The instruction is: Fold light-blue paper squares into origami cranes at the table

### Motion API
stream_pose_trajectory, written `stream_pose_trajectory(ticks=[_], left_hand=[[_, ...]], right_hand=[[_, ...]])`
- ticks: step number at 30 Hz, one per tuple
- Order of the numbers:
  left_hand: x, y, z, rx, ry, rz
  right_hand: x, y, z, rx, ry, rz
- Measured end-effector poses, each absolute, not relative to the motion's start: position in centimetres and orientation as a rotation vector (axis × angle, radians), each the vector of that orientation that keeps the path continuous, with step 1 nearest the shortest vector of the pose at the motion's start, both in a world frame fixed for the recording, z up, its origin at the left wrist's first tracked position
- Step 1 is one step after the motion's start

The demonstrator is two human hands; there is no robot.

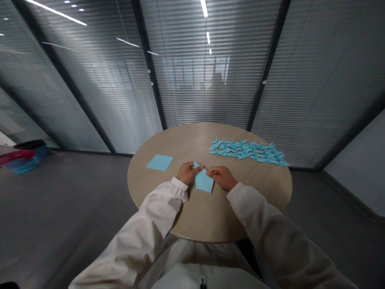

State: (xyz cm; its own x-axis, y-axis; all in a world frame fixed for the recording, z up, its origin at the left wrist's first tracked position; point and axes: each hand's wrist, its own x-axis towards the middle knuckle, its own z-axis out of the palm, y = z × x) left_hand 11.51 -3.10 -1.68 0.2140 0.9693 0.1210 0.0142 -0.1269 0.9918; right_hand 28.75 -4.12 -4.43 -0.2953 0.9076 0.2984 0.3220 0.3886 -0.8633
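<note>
On a round wooden table [210,216], my left hand [187,172] and my right hand [221,177] both pinch a partly folded light-blue paper [203,180]. The paper lies on the tabletop between them, its upper corner lifted toward my fingers. Both hands have their fingers closed on the paper's top edge. I wear white long sleeves.
A flat light-blue paper square [159,162] lies left of my hands. Several folded blue paper cranes [246,151] are laid in rows at the table's far right. Glass walls with blinds stand behind the table. Coloured baskets [21,158] sit on the floor at far left.
</note>
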Motion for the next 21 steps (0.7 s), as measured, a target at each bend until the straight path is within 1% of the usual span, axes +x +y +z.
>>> stream_pose_trajectory(ticks=[6, 12, 17, 21], left_hand=[[11.3, -3.1, -1.5, 1.355, 0.99, 1.221], [10.8, -2.4, -1.7, 1.354, 1.019, 1.259], [10.2, -1.8, -2.1, 1.337, 0.982, 1.338], [10.0, -1.7, -2.0, 1.312, 0.986, 1.363]], right_hand=[[28.6, -4.1, -4.3, -1.036, -1.712, 0.993], [29.0, -4.0, -4.4, -1.113, -1.78, 0.862], [28.8, -4.0, -4.4, -1.053, -1.668, 1.024], [29.0, -4.0, -4.3, -1.061, -1.654, 0.972]])
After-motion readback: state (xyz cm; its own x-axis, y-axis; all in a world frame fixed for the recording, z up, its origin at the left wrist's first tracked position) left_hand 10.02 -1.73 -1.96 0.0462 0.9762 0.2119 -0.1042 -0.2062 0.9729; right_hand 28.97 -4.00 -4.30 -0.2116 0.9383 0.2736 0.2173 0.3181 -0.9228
